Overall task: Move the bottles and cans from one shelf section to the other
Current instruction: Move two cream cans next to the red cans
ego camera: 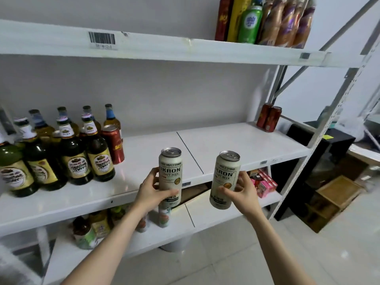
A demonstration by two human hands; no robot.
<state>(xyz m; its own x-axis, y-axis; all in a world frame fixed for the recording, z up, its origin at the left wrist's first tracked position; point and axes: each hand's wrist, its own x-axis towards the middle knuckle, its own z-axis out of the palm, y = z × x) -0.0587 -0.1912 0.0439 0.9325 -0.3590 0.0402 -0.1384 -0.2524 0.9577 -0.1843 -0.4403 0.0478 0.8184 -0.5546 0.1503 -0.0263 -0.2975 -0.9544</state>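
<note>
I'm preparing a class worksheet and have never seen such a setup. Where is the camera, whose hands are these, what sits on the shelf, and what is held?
No machine here: a person wears a wide-angle camera on the head, so you look down along their arms. The left hand grips one pale beer can, the right hand a second pale can, both upright before the white middle shelf. On its left section stand dark beer bottles and a red can; two red cans stand far right. More drinks stand on the top shelf.

Glossy white shelf (pixel 236 145), matt metal cans (pixel 170 173), glass bottles (pixel 98 153)
</note>
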